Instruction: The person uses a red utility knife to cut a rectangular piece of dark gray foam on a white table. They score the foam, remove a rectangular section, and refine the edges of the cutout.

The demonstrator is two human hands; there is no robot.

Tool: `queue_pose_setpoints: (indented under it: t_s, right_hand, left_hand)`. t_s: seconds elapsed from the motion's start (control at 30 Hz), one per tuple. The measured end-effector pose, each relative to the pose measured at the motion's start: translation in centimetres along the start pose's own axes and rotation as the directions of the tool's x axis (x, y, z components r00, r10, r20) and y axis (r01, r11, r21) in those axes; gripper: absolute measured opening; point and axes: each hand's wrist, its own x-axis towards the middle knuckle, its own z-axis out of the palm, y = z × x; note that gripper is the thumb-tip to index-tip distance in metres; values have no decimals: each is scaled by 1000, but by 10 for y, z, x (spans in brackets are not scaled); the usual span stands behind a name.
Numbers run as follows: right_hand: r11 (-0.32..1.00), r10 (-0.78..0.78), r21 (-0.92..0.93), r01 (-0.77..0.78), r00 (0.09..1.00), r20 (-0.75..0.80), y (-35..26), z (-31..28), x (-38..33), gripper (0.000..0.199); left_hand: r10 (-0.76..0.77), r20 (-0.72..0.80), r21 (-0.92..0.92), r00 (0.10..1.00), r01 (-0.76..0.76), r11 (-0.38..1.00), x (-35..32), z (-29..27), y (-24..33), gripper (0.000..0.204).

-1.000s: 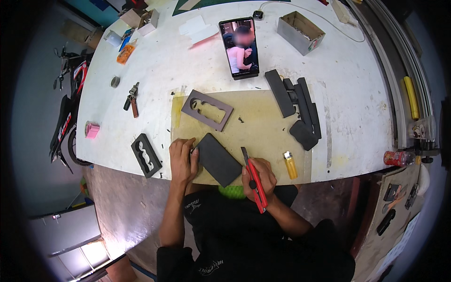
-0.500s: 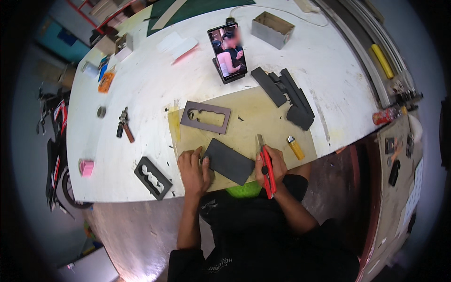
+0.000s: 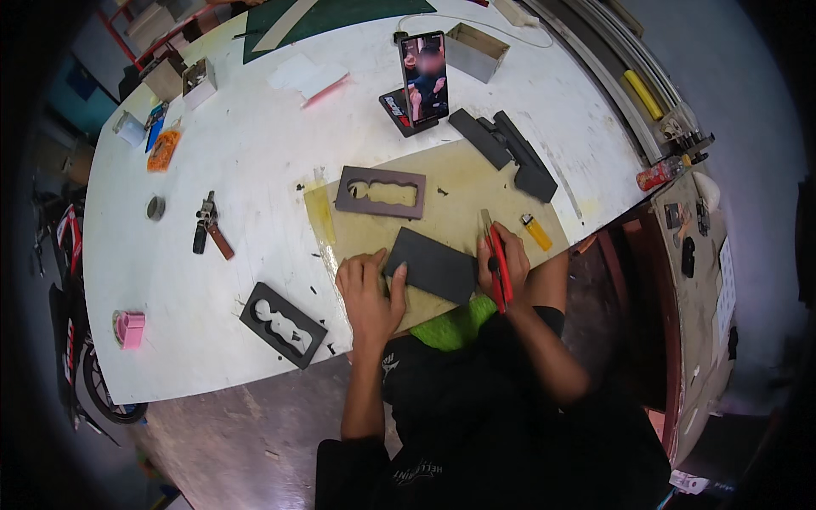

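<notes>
White desk (image 3: 255, 153), scuffed and stained; grey concrete floor (image 3: 246, 442) below its near edge, wooden side bench (image 3: 693, 340) just right of it.

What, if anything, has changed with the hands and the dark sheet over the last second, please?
Little has changed: mainly the camera view swung. The left hand still presses the dark sheet flat on the tan cutting board, and the right hand still holds the red utility knife at the sheet's right edge. The cut-out frame, yellow lighter and phone stayed put.
</notes>
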Motion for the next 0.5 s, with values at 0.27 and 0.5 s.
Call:
queue_pose_setpoints:
  t_s: [0.27, 0.5]
  right_hand:
    - [996, -42, 77, 39, 998, 44, 3, -2, 4, 34]
    - [978, -78, 193, 75, 997, 9, 4, -4, 2, 35]
  left_hand:
    - [-151, -552, -91, 820, 120, 989, -131, -22, -21, 31]
    - [-952, 171, -810, 254, 586, 11, -296, 22, -109, 53]
